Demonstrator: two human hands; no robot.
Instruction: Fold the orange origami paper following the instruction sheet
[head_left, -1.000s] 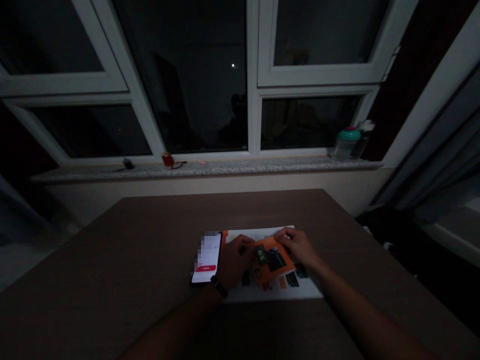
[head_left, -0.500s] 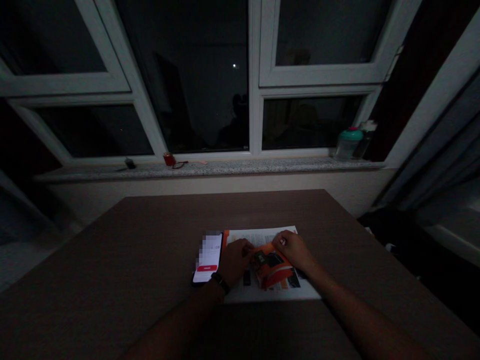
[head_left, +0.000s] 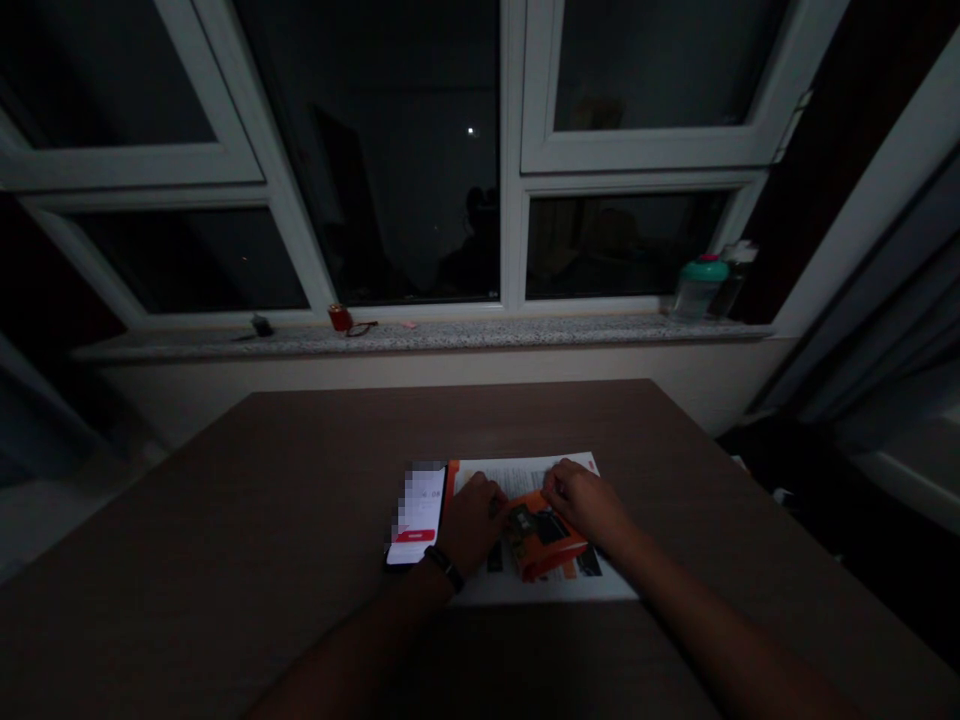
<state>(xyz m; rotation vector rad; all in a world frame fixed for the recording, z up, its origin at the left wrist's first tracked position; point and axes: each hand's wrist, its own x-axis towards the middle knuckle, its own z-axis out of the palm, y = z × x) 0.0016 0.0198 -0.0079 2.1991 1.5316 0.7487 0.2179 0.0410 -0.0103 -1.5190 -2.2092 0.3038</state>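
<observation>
A folded piece of orange printed paper (head_left: 546,542) with dark pictures lies over a white printed sheet (head_left: 540,592) on the table. My left hand (head_left: 474,518), a dark band at its wrist, has its fingers closed at the left edge of the folded paper. At the upper right corner of that paper my right hand (head_left: 589,502) pinches with bent fingers. The lower flap of the orange paper stands a little off the sheet. Fingertips are dim and partly hidden.
A phone (head_left: 416,520) with a lit screen lies just left of the sheet on the brown table (head_left: 300,500). Beyond it, the granite windowsill (head_left: 465,335) carries a small red object (head_left: 340,318) and a teal-lidded bottle (head_left: 700,288). Curtains hang at both sides.
The lower flap of the orange paper has shifted and looks flatter and more squared. Both hands keep nearly the same places, with small finger movements. The view has tilted very slightly.
</observation>
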